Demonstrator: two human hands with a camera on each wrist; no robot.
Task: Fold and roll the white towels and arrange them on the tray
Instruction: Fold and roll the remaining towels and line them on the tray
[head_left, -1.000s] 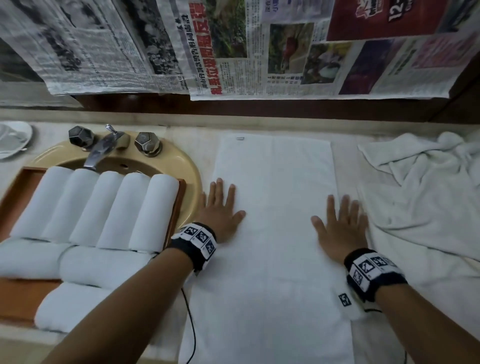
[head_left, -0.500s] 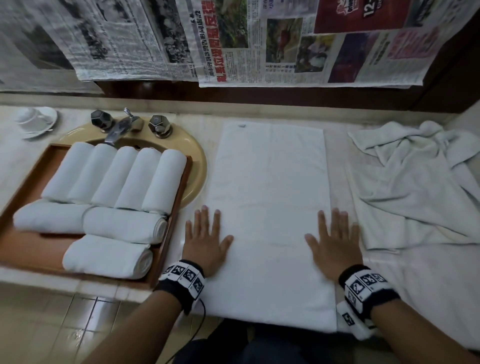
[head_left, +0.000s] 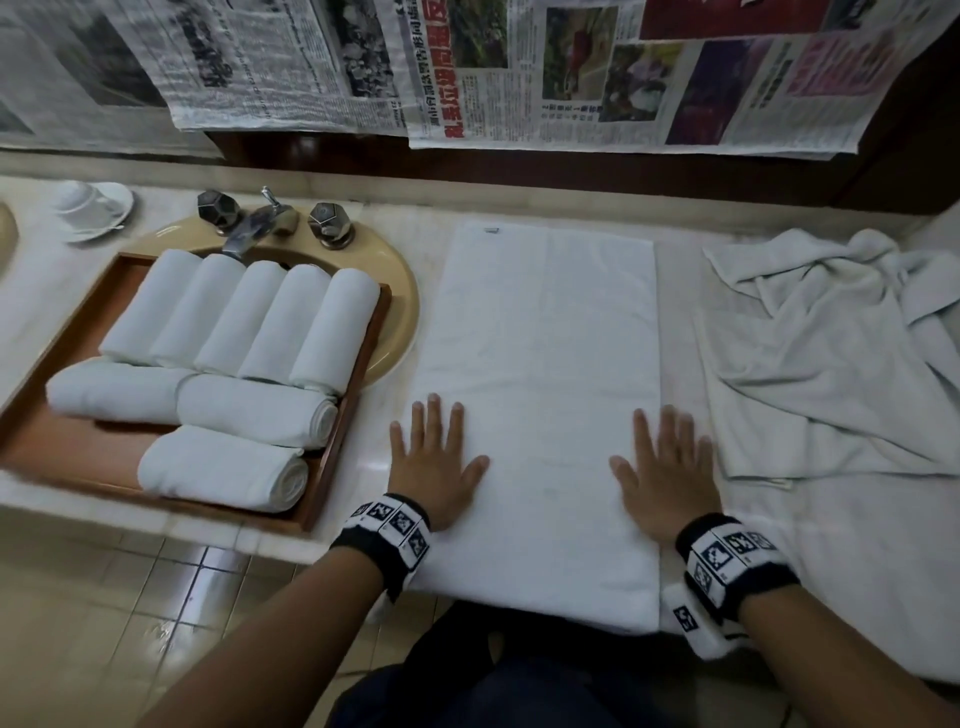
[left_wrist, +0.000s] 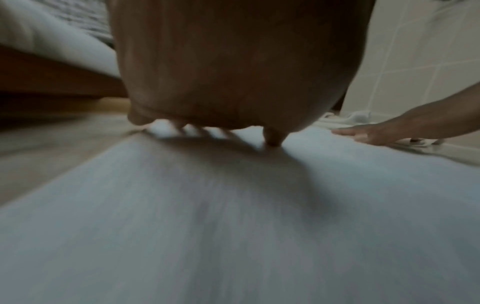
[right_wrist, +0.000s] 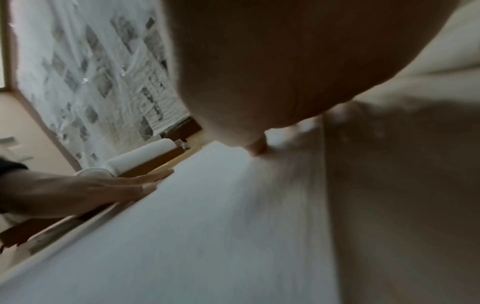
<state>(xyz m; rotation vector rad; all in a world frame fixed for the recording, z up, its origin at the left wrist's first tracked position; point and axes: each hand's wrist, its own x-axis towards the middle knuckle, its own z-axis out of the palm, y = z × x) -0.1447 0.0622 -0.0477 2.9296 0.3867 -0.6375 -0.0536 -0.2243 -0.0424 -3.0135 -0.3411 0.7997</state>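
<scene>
Countertop (head_left: 395, 218) carries a folded white towel (head_left: 540, 374) laid flat lengthwise at centre, near edge at the counter's front. Crumpled towels (head_left: 831, 353) lie to its right. Wooden tray (head_left: 78, 447), set over the sink (head_left: 400, 291) to the left, holds eight rolled towels (head_left: 249, 322). Left hand (head_left: 434, 467) and right hand (head_left: 667, 480) press flat on the towel's near corners, fingers straight and spread, gripping nothing.

light: dim, soft | head view: sharp centre, edges bowed | wrist views: motion-blurred, shadowed
</scene>
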